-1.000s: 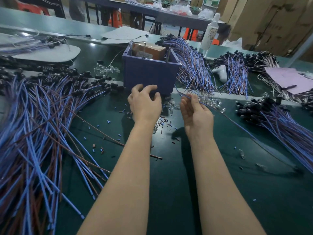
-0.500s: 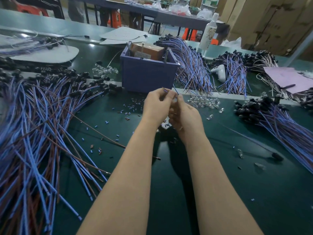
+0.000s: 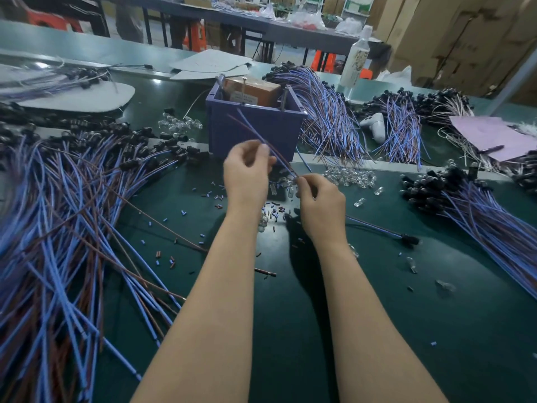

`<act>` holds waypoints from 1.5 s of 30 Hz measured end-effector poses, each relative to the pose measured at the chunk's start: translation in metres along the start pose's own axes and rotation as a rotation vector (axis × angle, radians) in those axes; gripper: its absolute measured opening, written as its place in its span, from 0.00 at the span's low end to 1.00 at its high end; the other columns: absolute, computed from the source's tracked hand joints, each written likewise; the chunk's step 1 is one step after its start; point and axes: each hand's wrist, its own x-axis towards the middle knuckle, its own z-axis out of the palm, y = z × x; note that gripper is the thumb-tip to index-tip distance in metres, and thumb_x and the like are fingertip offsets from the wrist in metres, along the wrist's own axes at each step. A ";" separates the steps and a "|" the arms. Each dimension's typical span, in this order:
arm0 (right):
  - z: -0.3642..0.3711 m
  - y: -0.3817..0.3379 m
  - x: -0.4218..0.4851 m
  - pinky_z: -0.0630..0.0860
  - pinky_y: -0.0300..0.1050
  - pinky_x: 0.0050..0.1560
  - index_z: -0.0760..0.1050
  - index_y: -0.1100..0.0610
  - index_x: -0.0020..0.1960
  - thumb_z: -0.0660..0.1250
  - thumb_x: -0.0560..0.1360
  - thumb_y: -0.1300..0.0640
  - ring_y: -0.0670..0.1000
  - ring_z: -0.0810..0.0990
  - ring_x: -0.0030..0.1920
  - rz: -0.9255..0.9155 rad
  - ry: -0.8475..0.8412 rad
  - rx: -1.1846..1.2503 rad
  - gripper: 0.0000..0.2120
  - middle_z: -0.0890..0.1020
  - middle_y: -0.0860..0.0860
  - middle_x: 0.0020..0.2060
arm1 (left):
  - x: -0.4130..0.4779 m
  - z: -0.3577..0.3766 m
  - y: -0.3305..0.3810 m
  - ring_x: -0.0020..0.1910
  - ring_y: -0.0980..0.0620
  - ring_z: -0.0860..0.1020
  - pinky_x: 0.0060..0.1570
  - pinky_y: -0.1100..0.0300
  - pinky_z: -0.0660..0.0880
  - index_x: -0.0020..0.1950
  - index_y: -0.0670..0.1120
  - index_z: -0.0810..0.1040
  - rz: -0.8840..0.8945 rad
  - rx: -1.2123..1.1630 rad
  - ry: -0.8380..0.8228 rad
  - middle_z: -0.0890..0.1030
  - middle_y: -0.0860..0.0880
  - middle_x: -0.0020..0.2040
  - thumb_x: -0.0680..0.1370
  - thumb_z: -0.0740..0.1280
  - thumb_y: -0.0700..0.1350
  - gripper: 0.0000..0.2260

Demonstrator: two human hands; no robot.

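On the left of the green table (image 3: 377,315): loose wires (image 3: 58,228), blue and brown, black-capped, lying fanned in a heap.

Centre, before the purple bin (image 3: 279,132): left hand (image 3: 247,173) pinching a wire pair (image 3: 255,130) mid-length, fingers curled round it. The right hand (image 3: 319,202) is nipping the pair's near end. The pair is slanting up and left, raised off the table.

Step, as judged: joining the wire ends to a clear bulb; whether one is held cannot be told.

Right: clear bulbs (image 3: 348,175) lying near; capped bundle (image 3: 479,207) beyond. The next move is calling for fine alignment of the ends.

surface: green table (image 3: 377,330) | on it: wire bundles (image 3: 58,228), purple bin (image 3: 255,132), clear caps (image 3: 348,175)
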 end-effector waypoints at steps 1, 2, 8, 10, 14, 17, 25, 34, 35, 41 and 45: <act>0.000 -0.002 -0.001 0.67 0.39 0.43 0.80 0.61 0.50 0.62 0.79 0.60 0.50 0.76 0.42 0.000 0.010 0.024 0.09 0.83 0.54 0.42 | -0.002 0.003 -0.003 0.34 0.60 0.80 0.41 0.65 0.77 0.49 0.43 0.77 -0.023 0.079 -0.092 0.80 0.50 0.41 0.79 0.64 0.39 0.02; 0.000 -0.003 -0.001 0.68 0.38 0.43 0.80 0.61 0.50 0.62 0.79 0.60 0.50 0.77 0.42 0.007 0.012 0.041 0.08 0.83 0.54 0.42 | -0.004 0.006 -0.006 0.37 0.56 0.80 0.44 0.61 0.78 0.50 0.41 0.78 -0.054 0.157 -0.177 0.81 0.47 0.41 0.79 0.65 0.39 0.03; 0.006 -0.004 -0.001 0.74 0.48 0.53 0.77 0.59 0.49 0.60 0.79 0.60 0.54 0.81 0.46 0.100 0.060 0.129 0.07 0.84 0.54 0.43 | -0.007 0.007 -0.014 0.44 0.42 0.82 0.55 0.47 0.77 0.42 0.42 0.79 -0.063 0.307 -0.240 0.82 0.42 0.41 0.80 0.63 0.40 0.09; 0.007 -0.004 0.001 0.74 0.53 0.55 0.74 0.58 0.49 0.59 0.80 0.60 0.53 0.80 0.45 0.147 0.129 0.179 0.06 0.83 0.52 0.40 | -0.005 0.005 -0.015 0.38 0.50 0.81 0.52 0.53 0.78 0.39 0.45 0.77 -0.065 0.298 -0.184 0.81 0.47 0.38 0.81 0.60 0.41 0.11; 0.006 -0.002 0.002 0.76 0.47 0.53 0.70 0.57 0.55 0.57 0.81 0.60 0.47 0.81 0.42 0.166 0.197 0.246 0.06 0.82 0.48 0.36 | 0.000 0.001 -0.014 0.33 0.58 0.74 0.42 0.61 0.73 0.46 0.43 0.78 -0.012 0.291 0.002 0.79 0.53 0.35 0.82 0.58 0.44 0.11; 0.009 -0.004 -0.002 0.72 0.38 0.44 0.72 0.58 0.61 0.57 0.80 0.61 0.43 0.77 0.35 0.073 0.130 0.118 0.11 0.83 0.49 0.37 | 0.000 -0.001 -0.012 0.32 0.59 0.72 0.40 0.62 0.70 0.48 0.42 0.78 0.033 0.289 0.022 0.78 0.54 0.34 0.82 0.58 0.44 0.11; 0.015 -0.006 -0.006 0.73 0.51 0.54 0.74 0.57 0.63 0.58 0.79 0.60 0.59 0.80 0.50 0.009 -0.037 -0.046 0.14 0.84 0.57 0.48 | -0.001 0.000 -0.013 0.32 0.59 0.71 0.34 0.68 0.69 0.51 0.41 0.79 0.008 0.343 -0.087 0.76 0.53 0.32 0.82 0.57 0.43 0.12; 0.015 -0.007 -0.008 0.74 0.47 0.50 0.77 0.56 0.58 0.60 0.76 0.61 0.58 0.80 0.46 0.010 -0.036 -0.026 0.13 0.84 0.56 0.43 | -0.003 -0.001 -0.012 0.33 0.55 0.73 0.43 0.58 0.72 0.47 0.44 0.78 0.001 0.325 -0.074 0.77 0.52 0.32 0.82 0.57 0.43 0.11; 0.015 -0.007 -0.009 0.73 0.46 0.49 0.77 0.56 0.58 0.60 0.76 0.62 0.57 0.80 0.45 0.007 -0.032 -0.027 0.13 0.84 0.56 0.42 | -0.004 -0.001 -0.012 0.34 0.55 0.73 0.42 0.58 0.72 0.47 0.44 0.78 0.004 0.328 -0.070 0.77 0.52 0.33 0.82 0.57 0.43 0.11; 0.015 -0.007 -0.009 0.70 0.45 0.47 0.78 0.56 0.57 0.60 0.75 0.62 0.56 0.79 0.44 -0.012 -0.036 -0.040 0.13 0.83 0.57 0.42 | -0.006 0.000 -0.011 0.37 0.50 0.75 0.48 0.53 0.75 0.46 0.44 0.77 0.008 0.345 -0.051 0.77 0.52 0.33 0.82 0.57 0.43 0.11; 0.014 -0.007 -0.009 0.72 0.46 0.47 0.78 0.56 0.57 0.60 0.75 0.62 0.56 0.79 0.43 -0.016 -0.042 -0.043 0.14 0.83 0.57 0.41 | -0.007 -0.001 -0.012 0.38 0.51 0.76 0.50 0.52 0.76 0.46 0.44 0.77 0.004 0.353 -0.055 0.77 0.52 0.33 0.82 0.57 0.43 0.11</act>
